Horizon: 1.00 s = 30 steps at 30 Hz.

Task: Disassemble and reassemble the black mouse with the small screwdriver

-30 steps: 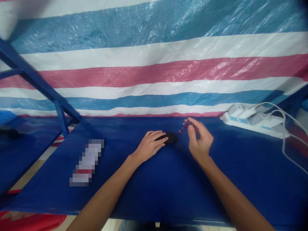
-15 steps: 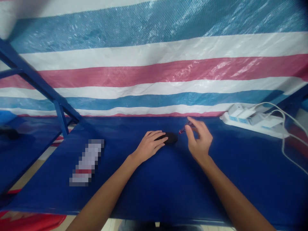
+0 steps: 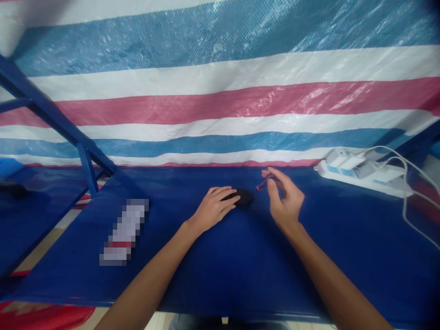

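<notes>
No lettering, label, brand, number or sign can be read on any item or surface in view
</notes>
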Tool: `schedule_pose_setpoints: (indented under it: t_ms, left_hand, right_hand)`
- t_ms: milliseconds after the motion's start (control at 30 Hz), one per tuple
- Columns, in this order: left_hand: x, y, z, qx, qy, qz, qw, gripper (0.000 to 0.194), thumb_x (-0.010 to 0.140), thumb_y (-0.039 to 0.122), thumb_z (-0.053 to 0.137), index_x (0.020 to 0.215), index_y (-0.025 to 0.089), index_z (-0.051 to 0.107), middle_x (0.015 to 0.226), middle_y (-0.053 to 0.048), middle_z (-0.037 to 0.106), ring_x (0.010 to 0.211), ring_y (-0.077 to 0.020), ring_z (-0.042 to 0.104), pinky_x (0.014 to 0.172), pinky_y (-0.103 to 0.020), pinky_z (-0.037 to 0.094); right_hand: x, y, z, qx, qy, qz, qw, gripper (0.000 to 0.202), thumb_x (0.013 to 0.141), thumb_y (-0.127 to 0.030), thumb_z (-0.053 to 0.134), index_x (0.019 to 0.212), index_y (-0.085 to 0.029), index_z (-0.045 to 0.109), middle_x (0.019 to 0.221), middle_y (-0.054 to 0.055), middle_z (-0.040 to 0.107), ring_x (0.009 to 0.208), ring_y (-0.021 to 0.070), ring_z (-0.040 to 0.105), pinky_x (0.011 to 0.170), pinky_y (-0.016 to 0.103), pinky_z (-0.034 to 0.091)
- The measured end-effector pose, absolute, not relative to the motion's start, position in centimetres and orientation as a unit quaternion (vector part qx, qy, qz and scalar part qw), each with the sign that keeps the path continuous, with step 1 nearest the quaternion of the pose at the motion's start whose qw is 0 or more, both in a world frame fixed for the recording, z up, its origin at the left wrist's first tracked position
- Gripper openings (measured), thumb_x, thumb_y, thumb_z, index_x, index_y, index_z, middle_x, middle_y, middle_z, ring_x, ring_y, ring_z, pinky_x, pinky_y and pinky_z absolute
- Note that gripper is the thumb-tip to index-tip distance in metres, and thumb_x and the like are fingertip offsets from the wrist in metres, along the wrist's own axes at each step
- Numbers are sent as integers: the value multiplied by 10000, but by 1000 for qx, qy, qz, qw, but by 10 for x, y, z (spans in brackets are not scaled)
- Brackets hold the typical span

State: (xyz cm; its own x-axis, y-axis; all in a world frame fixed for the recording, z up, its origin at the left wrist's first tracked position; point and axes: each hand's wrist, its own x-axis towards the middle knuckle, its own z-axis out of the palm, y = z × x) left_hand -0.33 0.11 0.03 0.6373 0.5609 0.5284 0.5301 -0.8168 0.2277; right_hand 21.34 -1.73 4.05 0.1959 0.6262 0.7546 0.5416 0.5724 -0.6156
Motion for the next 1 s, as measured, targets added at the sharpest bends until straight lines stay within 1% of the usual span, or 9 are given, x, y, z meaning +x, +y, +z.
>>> schedule_pose_setpoints:
  t_ms: [133,300,533,667,800,1000]
  left_hand:
    - [-3,1,-1,904,300,304,23,284,976,267,525,1242,260,624,1304,-64,624,1261,-224,537,996,-435,449]
    - [-3,1,0,905,301,301,23,277,977,271,524,1231,249,632,1306,-59,623,1262,-222,535,1001,-424,449]
    - [-2,2,-1,905,299,302,25,284,977,270,521,1240,261,627,1304,-70,623,1263,-230,536,1004,-448,448]
    - [-2,2,-2,905,300,302,23,278,974,272,530,1232,257,631,1304,-61,624,1263,-225,534,1009,-440,446]
    - [-2,2,-1,904,300,302,19,274,973,270,534,1228,248,633,1308,-54,622,1268,-214,529,1015,-419,442]
    - [-2,1,-1,905,297,302,22,277,980,271,519,1231,245,632,1313,-63,619,1270,-229,529,1013,-439,443]
  right_hand:
    - [213,-17,41,-468,-631,24,618,300,923,-234,516,1197,-226,635,1007,70,728,878,192,707,774,384,605]
    - [213,-17,43,-465,-640,24,611,297,915,-217,537,1193,-223,640,994,66,719,809,173,699,750,365,602]
    - [213,-16,43,-466,-642,18,609,284,913,-247,551,1179,-224,648,964,66,713,803,174,686,715,353,600]
    - [214,-16,43,-477,-639,7,603,266,893,-267,593,1147,-229,664,901,48,701,764,169,670,712,353,596]
    - [214,-15,43,-475,-638,7,606,256,877,-253,620,1125,-234,678,861,28,687,734,160,650,706,342,590]
    - [215,-15,43,-476,-636,8,608,258,870,-250,633,1124,-237,679,851,23,680,718,158,645,700,339,585]
